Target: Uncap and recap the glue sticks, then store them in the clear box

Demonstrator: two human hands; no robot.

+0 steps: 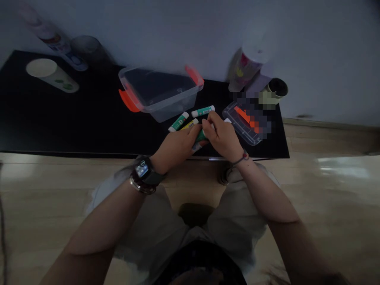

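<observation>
My left hand [181, 145] is closed around a green glue stick [201, 135] at the front of the black table. Pinched fingers of my right hand [223, 136] meet at the upper end of that same stick; the exact grip there is hidden. Just beyond my hands lie a green glue stick with white ends [178, 122], a second green and white glue stick [203, 111] and a yellow one [190, 124], partly covered by my left hand. A white end [227, 120] of something pokes out behind my right hand.
A clear plastic box [166, 105] with orange latches stands behind the sticks. To the right lies a clear lid [247, 136] with an orange piece. Cups, including a white one [41, 68], and a bottle [61, 43] stand along the wall. The table's front edge [89, 153] is close to my knees.
</observation>
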